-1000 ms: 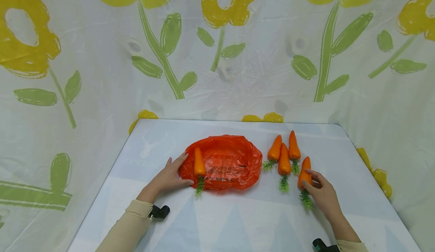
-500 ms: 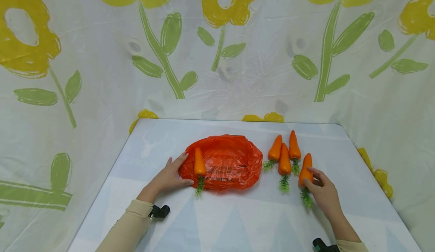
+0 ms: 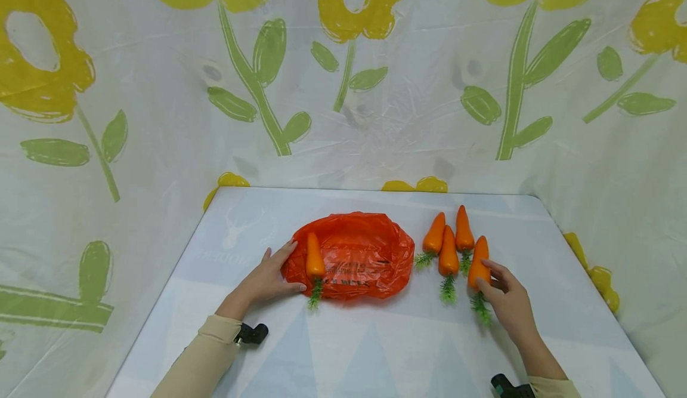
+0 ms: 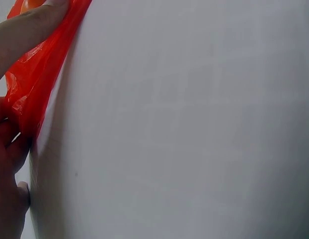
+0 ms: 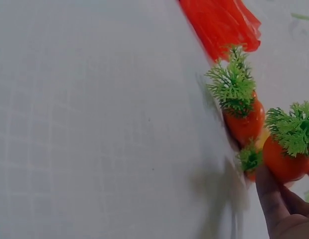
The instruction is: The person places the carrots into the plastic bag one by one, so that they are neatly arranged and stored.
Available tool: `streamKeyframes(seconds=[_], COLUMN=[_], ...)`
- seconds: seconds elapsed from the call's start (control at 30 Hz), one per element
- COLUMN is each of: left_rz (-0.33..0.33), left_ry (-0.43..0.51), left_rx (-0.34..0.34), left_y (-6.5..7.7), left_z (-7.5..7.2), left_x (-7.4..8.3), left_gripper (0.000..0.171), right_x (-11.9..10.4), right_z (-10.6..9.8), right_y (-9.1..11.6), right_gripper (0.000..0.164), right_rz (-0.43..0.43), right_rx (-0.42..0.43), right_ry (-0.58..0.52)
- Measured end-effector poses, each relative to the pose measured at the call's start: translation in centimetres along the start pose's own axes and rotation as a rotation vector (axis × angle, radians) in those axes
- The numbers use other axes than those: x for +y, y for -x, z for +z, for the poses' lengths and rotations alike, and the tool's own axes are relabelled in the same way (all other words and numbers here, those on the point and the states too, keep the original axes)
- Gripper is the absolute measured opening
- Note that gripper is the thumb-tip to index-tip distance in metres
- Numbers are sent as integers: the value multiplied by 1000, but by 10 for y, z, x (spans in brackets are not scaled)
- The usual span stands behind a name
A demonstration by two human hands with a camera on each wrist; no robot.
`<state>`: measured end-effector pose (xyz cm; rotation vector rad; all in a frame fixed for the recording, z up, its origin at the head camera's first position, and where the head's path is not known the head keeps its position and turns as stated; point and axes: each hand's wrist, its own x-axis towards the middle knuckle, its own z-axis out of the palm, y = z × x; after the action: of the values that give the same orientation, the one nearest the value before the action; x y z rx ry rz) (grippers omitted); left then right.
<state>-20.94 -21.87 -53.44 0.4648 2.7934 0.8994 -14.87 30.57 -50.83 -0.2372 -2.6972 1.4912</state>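
A red plastic bag lies spread with its mouth open. One orange toy carrot rests inside at its left, green leaves hanging over the near rim. My left hand holds the bag's left edge, the thumb on the near side and fingers farther back. With thumb and fingertips, my right hand grips another toy carrot by its thick end, tip pointing away. In the right wrist view the leafy top of this held carrot faces the camera.
Between the bag and my right hand lie several more toy carrots, close together. All stand on a white table with pale patterns. A flower-printed curtain closes off the back and sides.
My right hand has lifted its carrot slightly, shifting away from me at first and then a little left. The left hand and the bag stay in place.
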Motion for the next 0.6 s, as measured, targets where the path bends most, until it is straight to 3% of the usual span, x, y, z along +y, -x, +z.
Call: streamKeyframes(seconds=[0.6], left_rz=[-25], left_ry=[-6], left_rx=[-5], left_y=[0], left_z=[-1], left_x=[2], left_gripper=[109], right_x=[-10], right_z=[15], right_y=[-5], right_gripper=[55], right_rz=[-96], right_rx=[-24], right_ry=[-88])
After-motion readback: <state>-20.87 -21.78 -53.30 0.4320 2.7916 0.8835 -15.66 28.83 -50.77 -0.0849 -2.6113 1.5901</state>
